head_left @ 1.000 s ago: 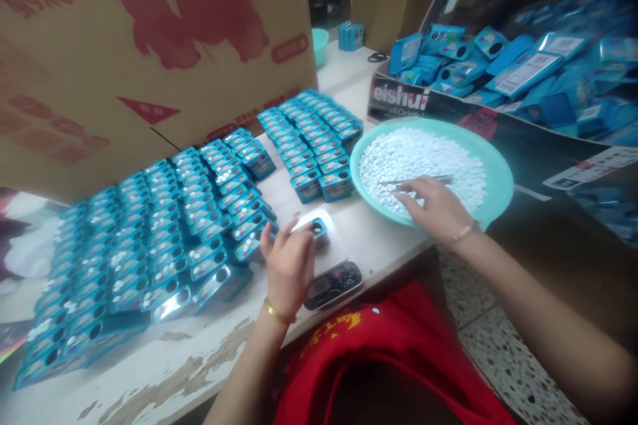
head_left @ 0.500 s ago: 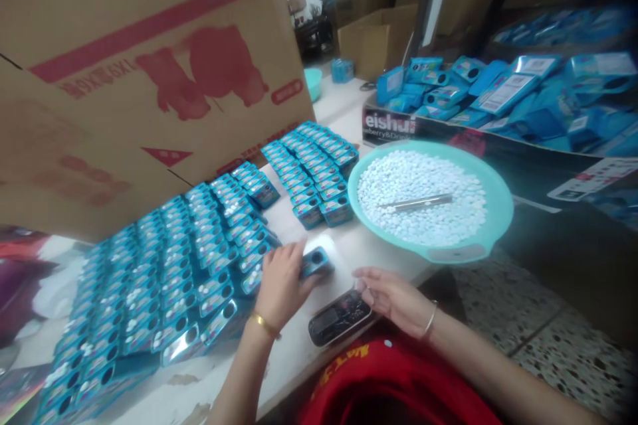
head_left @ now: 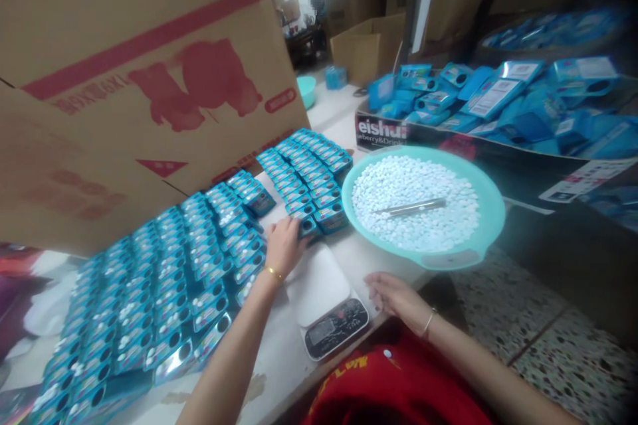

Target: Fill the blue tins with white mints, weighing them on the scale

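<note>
My left hand (head_left: 285, 246) has its fingers closed around a small blue box (head_left: 308, 226) with a dark round hole in its top, at the near end of a block of such boxes (head_left: 304, 166). Just below that hand lies a kitchen scale (head_left: 321, 289) with a bare white plate and a black panel. My right hand (head_left: 393, 295) hovers by the scale's right side, fingers curled and tips together; whatever is between them is too small to make out. Beyond it stands a turquoise basin (head_left: 491, 212) of white tablets (head_left: 413, 179), with a metal tool like tweezers (head_left: 416, 207) lying on them.
Long rows of blue boxes (head_left: 164, 279), several with white tablets on top, fill the table's left side. A large cardboard carton (head_left: 149, 66) walls off the back left. At right, a black carton (head_left: 383, 136) is heaped with more blue boxes (head_left: 498, 96).
My left hand has moved away from the scale, up to the block of boxes; the box that it held over the plate is no longer there. My right hand has drawn slightly right, off the scale.
</note>
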